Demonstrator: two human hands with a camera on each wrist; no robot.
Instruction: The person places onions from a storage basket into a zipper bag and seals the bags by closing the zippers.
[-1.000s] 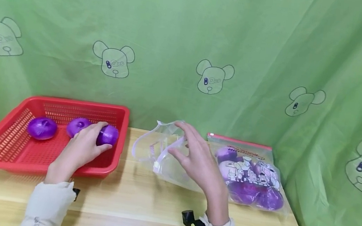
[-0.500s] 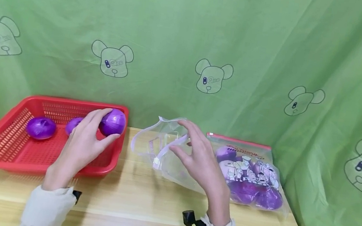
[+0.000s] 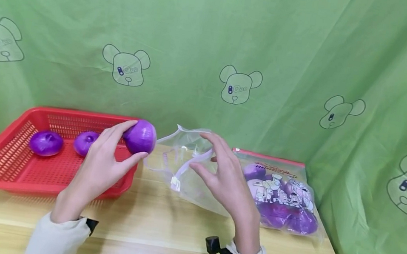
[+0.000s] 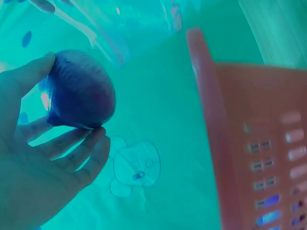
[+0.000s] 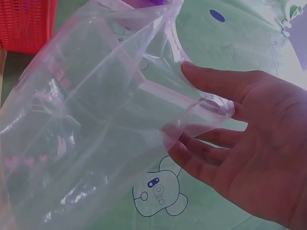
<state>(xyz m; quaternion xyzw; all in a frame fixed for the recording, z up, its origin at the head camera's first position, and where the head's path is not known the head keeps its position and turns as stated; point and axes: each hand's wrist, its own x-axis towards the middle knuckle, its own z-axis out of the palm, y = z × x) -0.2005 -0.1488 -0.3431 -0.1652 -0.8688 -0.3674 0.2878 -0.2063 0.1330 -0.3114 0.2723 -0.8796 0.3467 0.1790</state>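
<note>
A purple onion (image 3: 141, 137) is in my left hand (image 3: 104, 163), pinched between the thumb and fingers above the right rim of the red basket (image 3: 26, 185). In the left wrist view the onion (image 4: 81, 91) sits in my fingers (image 4: 93, 153), apart from the basket wall. My right hand (image 3: 225, 179) holds the mouth of a clear zip bag (image 3: 195, 188) that gapes to the left. From the right wrist view, the bag's edge (image 5: 168, 96) passes between thumb and fingers, and the film partly covers some fingertips. Two more purple onions, left (image 3: 46, 143) and right (image 3: 85, 143), lie in the basket.
A filled zip bag (image 3: 283, 193) with a red top strip and cartoon print lies at the right, several purple onions inside. The wooden table (image 3: 150, 240) stretches under everything. Green curtain (image 3: 188, 35) with bear heads hangs behind and at the right.
The left hand has lifted the onion out of the basket and carried it right, close to the bag's mouth. The right hand has barely moved; the bag's mouth has shifted slightly.
</note>
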